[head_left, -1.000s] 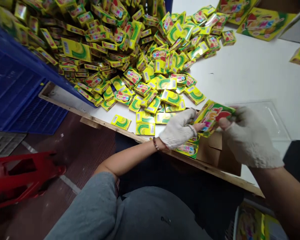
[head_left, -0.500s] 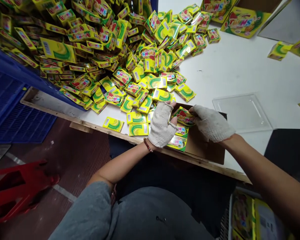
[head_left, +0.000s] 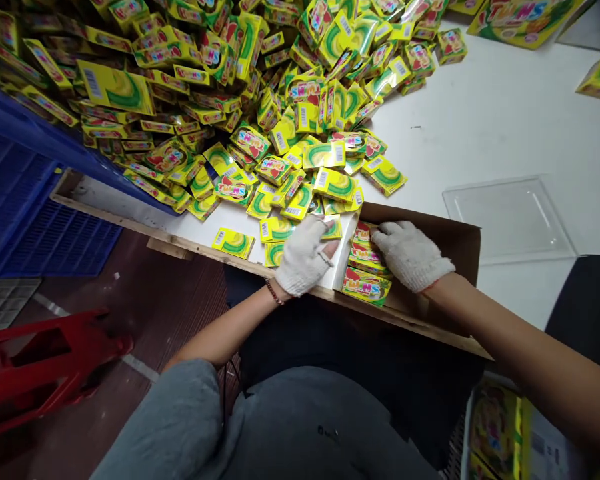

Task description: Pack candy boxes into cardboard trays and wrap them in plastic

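Both of my hands wear white knitted gloves with bare fingertips. My left hand (head_left: 305,257) hovers over small yellow-green boxes (head_left: 274,253) at the table's front edge, just left of an open brown carton (head_left: 447,247). Its thumb stands apart from the fingers, and no box shows in its grasp. Inside the carton, my right hand (head_left: 413,257) has its bent fingers at the right end of a small box (head_left: 363,232) in the back row; the fingertips are partly hidden. More small boxes (head_left: 365,287) lie in front of it along the carton's left side.
A large heap of the same small boxes (head_left: 190,100) spills from a blue crate (head_left: 87,160) onto the white table (head_left: 485,120). A clear plastic lid (head_left: 513,213) lies right of the carton. Larger printed boxes (head_left: 523,20) stand behind. A red stool (head_left: 45,367) is on the floor.
My left hand has drawn away leftward from the carton. My right hand has lowered the small box into the carton's back row. The view has shifted slightly.
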A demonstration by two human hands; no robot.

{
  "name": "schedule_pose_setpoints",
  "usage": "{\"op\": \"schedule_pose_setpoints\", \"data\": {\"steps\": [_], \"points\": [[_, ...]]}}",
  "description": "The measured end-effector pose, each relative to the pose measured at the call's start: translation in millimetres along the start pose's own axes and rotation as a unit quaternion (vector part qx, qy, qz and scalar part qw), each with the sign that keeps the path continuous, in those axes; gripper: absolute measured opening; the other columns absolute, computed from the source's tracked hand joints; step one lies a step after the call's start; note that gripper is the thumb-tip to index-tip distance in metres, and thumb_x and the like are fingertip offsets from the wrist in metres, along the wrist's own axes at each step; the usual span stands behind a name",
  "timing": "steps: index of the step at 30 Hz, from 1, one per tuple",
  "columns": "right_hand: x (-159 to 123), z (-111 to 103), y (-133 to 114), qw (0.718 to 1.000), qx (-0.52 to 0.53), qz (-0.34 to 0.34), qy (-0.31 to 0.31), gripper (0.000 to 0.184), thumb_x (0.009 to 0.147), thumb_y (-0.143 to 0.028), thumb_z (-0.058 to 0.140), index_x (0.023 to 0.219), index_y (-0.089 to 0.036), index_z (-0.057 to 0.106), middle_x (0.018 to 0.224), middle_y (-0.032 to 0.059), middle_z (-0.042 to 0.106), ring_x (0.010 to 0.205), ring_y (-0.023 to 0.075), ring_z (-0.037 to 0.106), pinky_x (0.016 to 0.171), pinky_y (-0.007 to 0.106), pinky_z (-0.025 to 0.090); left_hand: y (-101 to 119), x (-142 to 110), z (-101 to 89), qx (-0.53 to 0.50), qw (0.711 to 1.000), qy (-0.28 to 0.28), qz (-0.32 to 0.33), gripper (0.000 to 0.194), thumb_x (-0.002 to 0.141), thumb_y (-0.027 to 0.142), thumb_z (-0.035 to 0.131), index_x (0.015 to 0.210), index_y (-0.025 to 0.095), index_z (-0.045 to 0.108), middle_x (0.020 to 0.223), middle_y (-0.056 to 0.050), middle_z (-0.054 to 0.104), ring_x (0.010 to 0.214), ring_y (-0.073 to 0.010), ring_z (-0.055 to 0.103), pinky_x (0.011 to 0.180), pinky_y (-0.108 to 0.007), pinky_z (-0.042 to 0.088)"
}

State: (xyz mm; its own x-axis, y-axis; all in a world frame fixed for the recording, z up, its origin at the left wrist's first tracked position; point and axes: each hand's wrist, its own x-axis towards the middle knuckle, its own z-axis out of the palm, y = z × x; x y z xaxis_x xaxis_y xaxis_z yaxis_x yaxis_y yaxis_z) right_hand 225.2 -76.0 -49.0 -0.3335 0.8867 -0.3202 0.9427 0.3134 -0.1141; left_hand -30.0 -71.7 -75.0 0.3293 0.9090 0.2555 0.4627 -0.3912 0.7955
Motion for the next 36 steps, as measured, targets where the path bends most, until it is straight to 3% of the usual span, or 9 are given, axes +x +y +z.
{"op": "schedule_pose_setpoints", "data": {"steps": [3,6,11,14,18,24,28,31,36], "points": [[-10,4,-4,0.999,0.052,0.011,0.013,0.041,0.109,-0.033,0.049,0.139,-0.024,0.076,0.141,0.0189,0.069,0.125,0.0378,0.064,0.102,0.050,0.058,-12,-10,-41.4,0.172,0.984,0.028,-0.030,0.045,0.098,0.053,0.068,0.126,0.018,0.073,0.128,-0.017,0.071,0.125,-0.0375,0.070,0.111,-0.056,0.059],[-19,7,-11,0.997,0.070,0.032,0.026,0.047,0.102,-0.041,0.065,0.144,-0.021,0.072,0.150,0.0214,0.062,0.133,0.0427,0.061,0.107,0.053,0.056,-22,-23,-64.9,0.278,0.958,-0.002,-0.068,0.056,0.090,0.056,0.078,0.129,0.017,0.072,0.129,-0.017,0.066,0.124,-0.0394,0.067,0.108,-0.055,0.059],[-22,5,-16,0.994,0.067,0.084,0.012,0.040,0.093,-0.044,0.079,0.128,-0.024,0.076,0.143,0.0196,0.065,0.122,0.0407,0.065,0.095,0.047,0.057,-29,-34,-63.7,0.332,0.939,-0.052,-0.074,0.065,0.089,0.056,0.081,0.139,0.017,0.069,0.134,-0.019,0.062,0.138,-0.0441,0.060,0.111,-0.058,0.056],[-19,-1,-14,0.992,0.090,0.093,0.006,0.023,0.102,-0.038,0.069,0.115,-0.021,0.075,0.126,0.0192,0.070,0.112,0.0347,0.068,0.085,0.040,0.052,-29,-29,-65.3,0.356,0.926,-0.094,-0.079,0.080,0.082,0.060,0.088,0.145,0.016,0.066,0.133,-0.020,0.063,0.135,-0.0455,0.061,0.112,-0.060,0.054],[-5,-8,-20,0.988,0.121,0.045,-0.082,0.014,0.107,-0.025,0.057,0.100,-0.023,0.069,0.107,0.0121,0.074,0.094,0.0252,0.066,0.077,0.034,0.043,-25,-17,-75.4,0.389,0.899,-0.189,-0.061,0.088,0.074,0.054,0.097,0.147,0.018,0.065,0.146,-0.022,0.061,0.133,-0.0449,0.061,0.115,-0.060,0.051],[16,-17,-23,0.970,0.168,0.081,-0.156,0.016,0.096,-0.026,0.069,0.084,-0.023,0.059,0.092,0.0059,0.071,0.082,0.0204,0.060,0.068,0.031,0.036,-5,-5,-73.5,0.433,0.854,-0.287,-0.010,0.049,0.091,0.030,0.080,0.139,0.023,0.069,0.136,-0.016,0.066,0.120,-0.0357,0.066,0.098,-0.048,0.055],[6,-18,-6,0.933,0.335,0.113,-0.075,0.011,0.093,-0.029,0.063,0.085,-0.022,0.063,0.090,0.0050,0.071,0.086,0.0210,0.061,0.075,0.031,0.045,11,1,-62.2,0.476,0.823,-0.308,0.012,0.049,0.094,0.017,0.069,0.143,0.018,0.067,0.132,-0.019,0.069,0.117,-0.0378,0.067,0.095,-0.050,0.053],[-8,-22,6,0.935,0.332,0.124,0.012,0.018,0.094,-0.035,0.057,0.086,-0.022,0.065,0.085,0.0061,0.072,0.083,0.0226,0.061,0.074,0.034,0.045,11,6,-55.8,0.469,0.824,-0.316,0.024,0.046,0.094,0.017,0.069,0.140,0.017,0.069,0.133,-0.020,0.070,0.119,-0.0379,0.068,0.096,-0.049,0.053],[-30,-26,12,0.961,0.248,0.100,0.076,0.019,0.091,-0.037,0.054,0.085,-0.024,0.066,0.091,0.0111,0.077,0.087,0.0294,0.068,0.079,0.041,0.049,-7,6,-62.5,0.381,0.892,-0.243,-0.001,0.025,0.102,0.016,0.056,0.119,0.018,0.074,0.114,-0.013,0.077,0.107,-0.0283,0.073,0.088,-0.038,0.055]]}}
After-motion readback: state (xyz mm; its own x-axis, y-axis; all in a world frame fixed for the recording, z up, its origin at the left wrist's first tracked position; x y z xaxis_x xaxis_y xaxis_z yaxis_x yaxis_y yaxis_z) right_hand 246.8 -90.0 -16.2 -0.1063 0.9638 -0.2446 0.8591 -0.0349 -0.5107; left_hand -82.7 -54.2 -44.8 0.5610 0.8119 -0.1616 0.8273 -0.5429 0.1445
